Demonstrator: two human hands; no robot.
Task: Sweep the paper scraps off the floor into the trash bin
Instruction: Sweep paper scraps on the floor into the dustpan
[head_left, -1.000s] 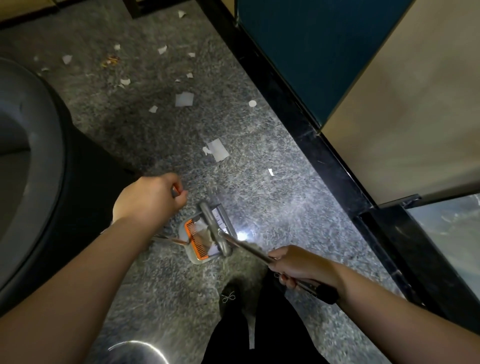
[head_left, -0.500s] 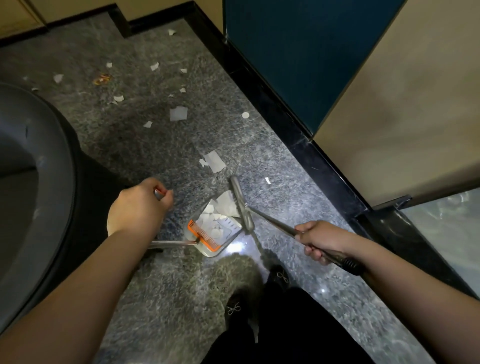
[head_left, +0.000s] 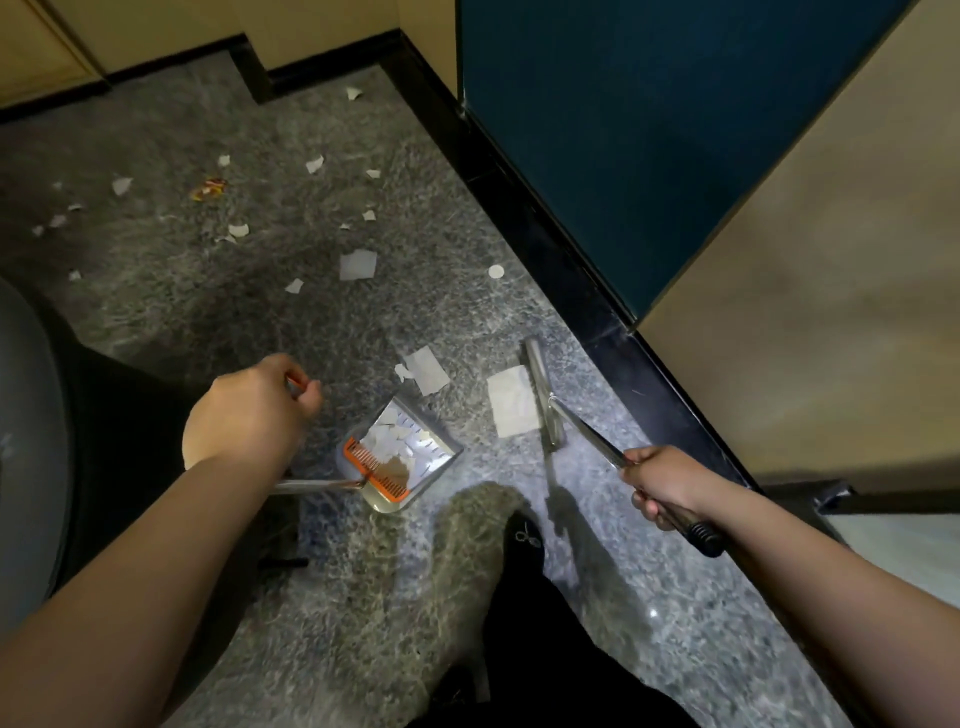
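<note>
My left hand grips the top of the dustpan's handle. The dustpan, clear with an orange comb edge, rests on the floor and holds several white scraps. My right hand grips the broom's metal handle above its black grip. The broom head stands on the floor to the right of the pan, touching a large white paper piece. Another paper piece lies just beyond the pan. Several small scraps are scattered farther up the grey speckled floor. A grey trash bin fills the left edge.
A black skirting runs diagonally along the blue and beige wall panels on the right. My dark trousers and shoe are at the bottom centre. A small orange wrapper lies among the far scraps.
The broom head has swung from over the dustpan out to the right, beside the large paper piece. The view has tilted up, showing more of the far floor and scraps.
</note>
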